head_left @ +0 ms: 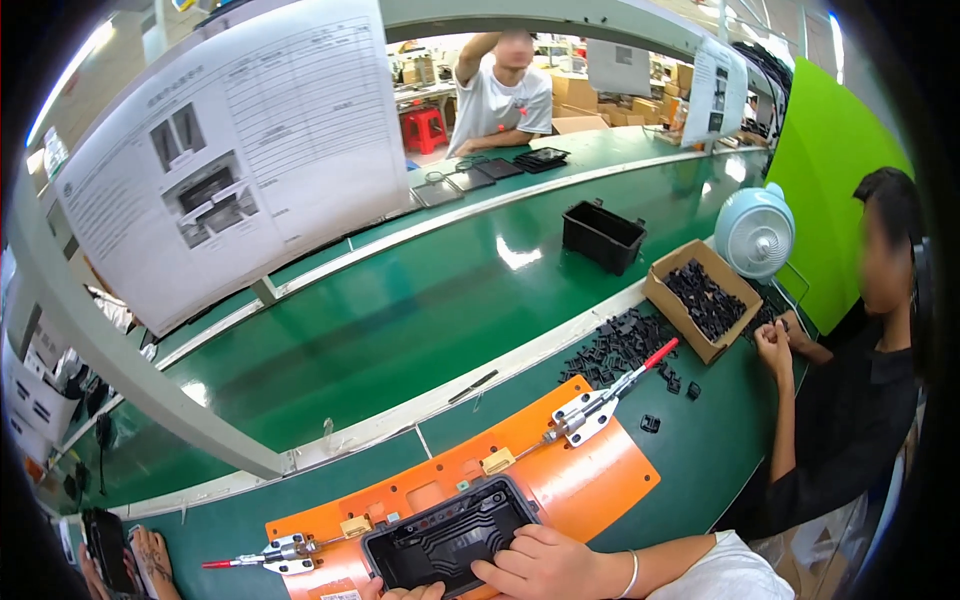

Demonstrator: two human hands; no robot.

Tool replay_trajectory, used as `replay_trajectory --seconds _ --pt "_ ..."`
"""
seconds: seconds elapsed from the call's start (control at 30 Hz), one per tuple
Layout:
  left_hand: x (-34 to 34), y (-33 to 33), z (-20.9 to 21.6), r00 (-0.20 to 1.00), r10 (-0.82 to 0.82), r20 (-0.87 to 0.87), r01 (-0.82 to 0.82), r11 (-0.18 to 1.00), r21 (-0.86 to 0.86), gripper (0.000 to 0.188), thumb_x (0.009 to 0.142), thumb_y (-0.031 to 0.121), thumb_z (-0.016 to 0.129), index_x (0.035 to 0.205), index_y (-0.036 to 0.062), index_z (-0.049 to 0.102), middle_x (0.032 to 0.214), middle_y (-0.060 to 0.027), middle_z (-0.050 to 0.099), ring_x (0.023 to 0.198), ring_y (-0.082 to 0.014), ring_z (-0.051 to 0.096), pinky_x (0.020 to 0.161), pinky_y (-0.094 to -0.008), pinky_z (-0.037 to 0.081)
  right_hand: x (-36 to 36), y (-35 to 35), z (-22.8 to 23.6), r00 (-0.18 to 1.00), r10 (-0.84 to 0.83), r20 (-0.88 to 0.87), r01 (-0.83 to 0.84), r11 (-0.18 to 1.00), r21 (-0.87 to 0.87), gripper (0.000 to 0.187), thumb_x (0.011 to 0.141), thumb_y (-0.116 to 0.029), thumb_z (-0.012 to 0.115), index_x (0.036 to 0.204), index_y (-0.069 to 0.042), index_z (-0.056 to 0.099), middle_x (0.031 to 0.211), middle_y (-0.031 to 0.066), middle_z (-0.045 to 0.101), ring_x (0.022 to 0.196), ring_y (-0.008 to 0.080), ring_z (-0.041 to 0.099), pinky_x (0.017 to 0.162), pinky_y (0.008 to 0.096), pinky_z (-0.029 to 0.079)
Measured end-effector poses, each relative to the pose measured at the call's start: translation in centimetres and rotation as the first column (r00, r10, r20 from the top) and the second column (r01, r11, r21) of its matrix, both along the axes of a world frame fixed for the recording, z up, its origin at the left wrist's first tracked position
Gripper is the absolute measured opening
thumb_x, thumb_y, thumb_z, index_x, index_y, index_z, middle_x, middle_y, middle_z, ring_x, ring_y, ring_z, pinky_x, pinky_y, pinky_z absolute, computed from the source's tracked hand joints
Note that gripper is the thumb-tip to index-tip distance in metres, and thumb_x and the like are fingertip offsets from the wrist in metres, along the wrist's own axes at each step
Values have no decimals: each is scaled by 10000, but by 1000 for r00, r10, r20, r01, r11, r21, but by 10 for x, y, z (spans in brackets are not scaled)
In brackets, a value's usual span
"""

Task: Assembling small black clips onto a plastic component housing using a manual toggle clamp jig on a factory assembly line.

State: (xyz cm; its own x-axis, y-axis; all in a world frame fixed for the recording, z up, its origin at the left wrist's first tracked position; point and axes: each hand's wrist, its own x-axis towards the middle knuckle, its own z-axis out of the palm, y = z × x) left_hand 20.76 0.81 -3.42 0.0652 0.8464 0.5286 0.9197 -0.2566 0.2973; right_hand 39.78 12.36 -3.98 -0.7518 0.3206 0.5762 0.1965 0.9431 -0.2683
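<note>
A black plastic box (450, 545), its inside facing up with stepped ribs on the floor, sits on an orange fixture plate (590, 500). The fingers of my right hand (545, 565) curl over the box's near right edge, and a bracelet circles that wrist. Only the fingertips of my left hand (415, 592) show, gripping the near left edge; the lower frame edge cuts off the rest. Two toggle clamps are mounted on the plate: one with a red handle (655, 355) on the right, the other with a red handle (222, 564) on the left.
Loose black plastic parts (625, 345) lie beyond the plate, beside a cardboard box (705, 338) of similar parts. A black bin (603, 237) stands on the green conveyor (400, 330). A light-blue fan (757, 235) and a co-worker are at right; other people's hands (150, 560) are at left.
</note>
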Motion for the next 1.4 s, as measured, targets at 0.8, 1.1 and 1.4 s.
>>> replay_trajectory --seconds 0.8,1.1,1.4 --pt "2 -1 -2 1000 14 17 -14 1000 -24 337 808 281 710 1037 42 652 829 -78 609 755 -247 565 1013 -434 326 5 4 -12 994 48 -98 -49 999 -5 418 783 -344 685 1047 -29 612 826 30 564 747 182 539 762 301 436" --pt "2 0 -2 999 -6 51 6 1000 3 354 766 248 750 1034 38 654 812 -75 614 756 -241 572 992 -439 336 3 4 -8 997 14 -77 -14 1000 13 388 784 -336 690 1011 -27 631 814 35 576 720 181 552 737 298 455" --pt "0 -1 -4 998 -20 63 19 1000 16 351 745 223 770 1014 27 657 791 -86 616 736 -237 573 994 -438 344 2 2 -11 998 -21 -66 22 1000 8 395 755 -386 731 978 -65 674 811 28 635 697 164 589 719 284 474"
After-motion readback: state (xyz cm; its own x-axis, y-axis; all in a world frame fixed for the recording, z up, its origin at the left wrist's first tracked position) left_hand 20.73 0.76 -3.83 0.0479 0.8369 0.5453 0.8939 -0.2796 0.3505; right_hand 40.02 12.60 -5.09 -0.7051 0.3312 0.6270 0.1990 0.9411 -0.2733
